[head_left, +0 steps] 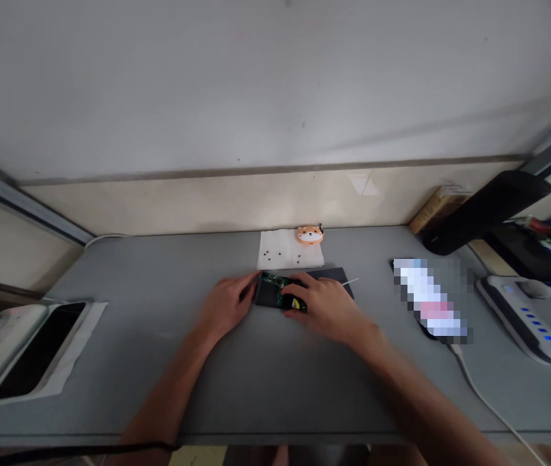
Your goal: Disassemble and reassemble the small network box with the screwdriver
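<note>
Clearly, the device [268,299] is at the middle of the bench [169,382], between the two hands, with a green board [271,279] bare along its far side and a flat dark face nearer the person; whether it rests fully on the bench or is slightly raised cannot be told. The right hand [331,304] has its fingers bent over the right end, gripping it from above with the thumb at the near edge, close to a yellow mark [295,303]. The left hand [227,304] has its fingers curled against the left end, though whether they are closed on it cannot be made out. Such a thing should be light and stiff, its smooth dark parts perhaps a little slippery, and the bare board looks the fragile part. The better hold is by the outer edges at both ends, with light pressure and fingertips kept off the green. A dark plate [337,276] lies partly hidden behind the right hand, and just beyond, small dark bits [279,254] dot a white paper [288,243], which also bears an orange case [310,235]
</note>
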A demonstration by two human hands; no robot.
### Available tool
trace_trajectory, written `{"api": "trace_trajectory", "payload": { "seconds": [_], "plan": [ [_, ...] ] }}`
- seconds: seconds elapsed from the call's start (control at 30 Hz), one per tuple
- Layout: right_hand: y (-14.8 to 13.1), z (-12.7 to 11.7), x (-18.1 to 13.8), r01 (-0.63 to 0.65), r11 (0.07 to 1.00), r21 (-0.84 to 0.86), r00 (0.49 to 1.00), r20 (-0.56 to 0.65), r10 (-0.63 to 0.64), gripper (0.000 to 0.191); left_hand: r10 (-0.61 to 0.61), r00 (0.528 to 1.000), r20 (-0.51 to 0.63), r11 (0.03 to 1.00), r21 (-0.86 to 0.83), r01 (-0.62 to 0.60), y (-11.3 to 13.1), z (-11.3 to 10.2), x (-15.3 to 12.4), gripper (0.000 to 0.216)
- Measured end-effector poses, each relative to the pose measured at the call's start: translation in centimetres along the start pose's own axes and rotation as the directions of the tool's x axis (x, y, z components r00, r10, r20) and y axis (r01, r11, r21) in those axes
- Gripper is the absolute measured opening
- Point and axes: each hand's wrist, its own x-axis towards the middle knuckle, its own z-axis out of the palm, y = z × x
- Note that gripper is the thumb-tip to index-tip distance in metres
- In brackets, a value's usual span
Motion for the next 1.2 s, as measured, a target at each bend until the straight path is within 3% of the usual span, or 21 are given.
{"api": "trace_trajectory", "payload": {
  "seconds": [0.23, 0.57, 0.83, 0.9, 0.97, 1.03, 1.07, 1.13, 1.2],
  "plan": [
    [0.2, 0.1, -0.7, -0.069, 0.997, -0.027, 0.997, -0.025, 0.068, 0.042, 0.026, 0.999, -0.022, 1.0, -0.017, -0.027, 0.0, 0.2, 0.0, 0.04],
    [0.9, -0.1, -0.7, -0.032, 0.999, 0.037, 0.999, -0.024, 0.033, 0.034, 0.021, 0.999, 0.029, 0.998, -0.055, -0.019, 0.1, -0.1, 0.0, 0.04],
    [1.1, -0.7, -0.9, -0.011, 0.999, 0.03, 1.0, 0.018, 0.011, 0.039, -0.013, 0.999, 0.038, 0.997, -0.079, 0.016, 0.2, -0.4, 0.0, 0.029],
    [1.5, -0.8, -1.2, 0.022, 0.998, 0.057, 0.999, -0.032, -0.02, 0.036, -0.018, 0.999, 0.039, 0.997, -0.081, 0.021, 0.3, -0.4, -0.1, 0.027],
    [1.8, -1.3, -1.7, 0.076, 0.986, 0.147, 0.985, -0.165, -0.051, 0.027, -0.032, 0.999, -0.002, 0.996, -0.082, 0.031, 0.5, -0.7, -0.2, 0.025],
    [2.0, -2.1, -2.2, 0.145, 0.947, 0.285, 0.921, -0.388, -0.024, 0.023, -0.019, 0.995, -0.096, 0.997, -0.077, 0.011, 0.9, -1.1, -0.3, 0.026],
    [2.0, -2.7, -2.3, 0.167, 0.918, 0.36, 0.857, -0.514, 0.046, 0.023, 0.008, 0.989, -0.15, 0.998, -0.067, -0.018, 1.3, -1.4, -0.3, 0.028],
    [2.1, -3.9, -2.3, 0.182, 0.869, 0.46, 0.617, -0.742, 0.263, 0.025, 0.105, 0.972, -0.211, 0.993, -0.026, -0.113, 2.3, -1.9, -0.2, 0.03],
    [2.3, -4.9, -1.7, 0.229, 0.851, 0.473, 0.389, -0.846, 0.365, 0.04, 0.235, 0.959, -0.159, 0.971, -0.001, -0.238, 3.5, -2.3, 0.3, 0.031]
  ]
}}
